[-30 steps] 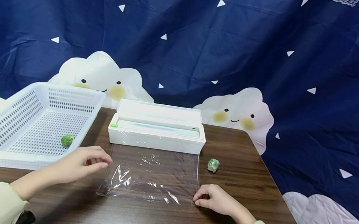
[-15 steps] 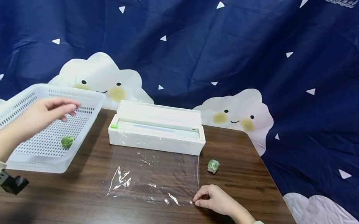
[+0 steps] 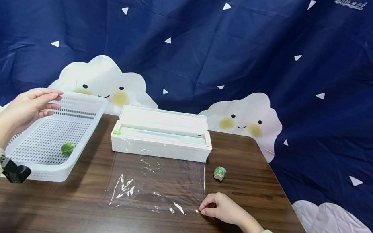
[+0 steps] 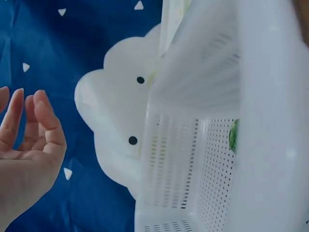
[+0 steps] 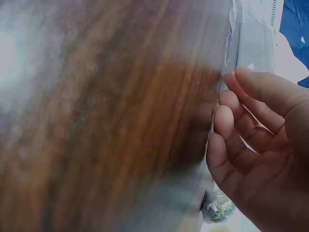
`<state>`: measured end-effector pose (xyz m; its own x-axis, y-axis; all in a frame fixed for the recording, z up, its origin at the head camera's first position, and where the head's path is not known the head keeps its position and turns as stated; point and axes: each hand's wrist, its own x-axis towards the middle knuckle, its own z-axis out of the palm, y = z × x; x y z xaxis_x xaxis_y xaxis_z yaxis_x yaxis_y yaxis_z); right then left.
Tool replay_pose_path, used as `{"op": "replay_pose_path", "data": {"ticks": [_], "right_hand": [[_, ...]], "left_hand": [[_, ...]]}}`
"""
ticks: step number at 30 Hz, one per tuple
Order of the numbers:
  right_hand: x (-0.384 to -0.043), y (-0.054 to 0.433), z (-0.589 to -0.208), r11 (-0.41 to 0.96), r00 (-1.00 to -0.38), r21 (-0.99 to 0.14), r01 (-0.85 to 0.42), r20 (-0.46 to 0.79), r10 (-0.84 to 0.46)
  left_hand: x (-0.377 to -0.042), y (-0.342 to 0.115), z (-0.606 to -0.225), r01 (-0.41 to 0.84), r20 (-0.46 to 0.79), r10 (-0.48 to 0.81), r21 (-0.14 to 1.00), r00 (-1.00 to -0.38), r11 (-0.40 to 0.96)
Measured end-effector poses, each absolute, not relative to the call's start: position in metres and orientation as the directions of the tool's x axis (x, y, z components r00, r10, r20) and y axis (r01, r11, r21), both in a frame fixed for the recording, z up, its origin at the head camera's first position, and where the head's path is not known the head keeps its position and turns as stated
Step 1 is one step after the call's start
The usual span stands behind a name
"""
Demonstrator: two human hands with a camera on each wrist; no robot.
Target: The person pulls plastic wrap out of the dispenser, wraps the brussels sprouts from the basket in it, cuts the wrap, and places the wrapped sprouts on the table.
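Note:
My left hand point(image 3: 32, 108) is raised over the left side of a white perforated basket point(image 3: 91, 128), fingers relaxed and holding nothing. In the left wrist view, the left hand point(image 4: 36, 128) hangs apart from the basket wall point(image 4: 270, 145). A small green ball like a Brussels sprout point(image 3: 67, 149) lies on the basket floor. My right hand point(image 3: 221, 207) pinches the near right corner of clear cling film point(image 3: 157, 185), thumb against index finger point(image 5: 231, 79) in the right wrist view. The film stretches over the table from a white dispenser box point(image 3: 161, 149) with its lid raised.
A film-wrapped green ball point(image 3: 219, 173) sits on the brown wooden table point(image 3: 255, 168), right of the dispenser. A green slider point(image 3: 116, 132) is at the box's left end. Behind the table hangs a dark blue curtain point(image 3: 192, 32) with clouds.
My left hand has left the film's near left side and moved left and up, over the basket. The right hand stays at the film's corner.

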<state>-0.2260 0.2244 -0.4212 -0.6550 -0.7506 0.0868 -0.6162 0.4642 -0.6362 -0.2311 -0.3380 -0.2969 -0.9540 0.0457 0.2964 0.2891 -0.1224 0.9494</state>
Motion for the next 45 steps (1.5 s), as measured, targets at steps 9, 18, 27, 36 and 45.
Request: {"op": "replay_pose_path", "data": {"ticks": [9, 18, 27, 36, 45], "right_hand": [[-0.225, 0.223, -0.422, 0.485, -0.674, -0.637, -0.599, 0.075, -0.734], [-0.225, 0.223, -0.420, 0.489, -0.678, -0.645, -0.587, 0.062, -0.732], [-0.221, 0.220, -0.414, 0.486, -0.667, -0.632, -0.604, 0.068, -0.742], [-0.228, 0.223, -0.424, 0.473, -0.660, -0.643, -0.602, 0.068, -0.748], [-0.227, 0.224, -0.423, 0.463, -0.656, -0.641, -0.612, 0.084, -0.750]], "left_hand": [[-0.252, -0.356, -0.307, 0.070, 0.094, 0.132, 0.983, -0.987, -0.170], [-0.266, -0.365, -0.313, -0.180, -0.194, 0.218, 0.980, -0.956, 0.083], [-0.269, -0.362, -0.312, -0.235, -0.342, 0.319, 0.914, -0.884, 0.330], [-0.279, -0.368, -0.315, -0.205, -0.349, 0.312, 0.888, -0.884, 0.412], [-0.287, -0.367, -0.321, -0.233, -0.461, 0.295, 0.788, -0.837, 0.569]]}}
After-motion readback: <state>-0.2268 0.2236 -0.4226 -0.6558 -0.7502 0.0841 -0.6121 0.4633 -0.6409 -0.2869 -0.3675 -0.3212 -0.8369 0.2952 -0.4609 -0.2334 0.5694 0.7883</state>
